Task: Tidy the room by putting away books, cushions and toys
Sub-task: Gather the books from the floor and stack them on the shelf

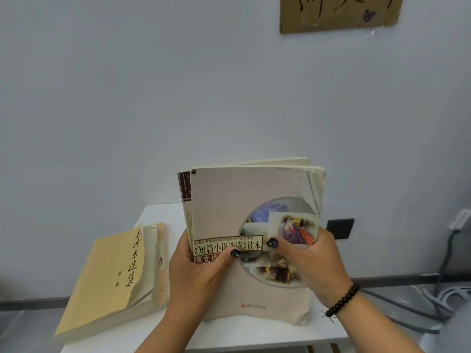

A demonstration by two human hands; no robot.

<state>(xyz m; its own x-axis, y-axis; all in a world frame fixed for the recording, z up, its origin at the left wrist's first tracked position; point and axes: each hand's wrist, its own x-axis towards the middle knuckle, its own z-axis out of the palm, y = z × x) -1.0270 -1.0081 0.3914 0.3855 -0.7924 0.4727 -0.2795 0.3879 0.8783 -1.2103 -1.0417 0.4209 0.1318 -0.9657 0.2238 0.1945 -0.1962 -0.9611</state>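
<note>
White table (163, 212) w/ yellow book (109, 284) lying flat at left; held books' (229, 200) bottom edges resting on it.
</note>
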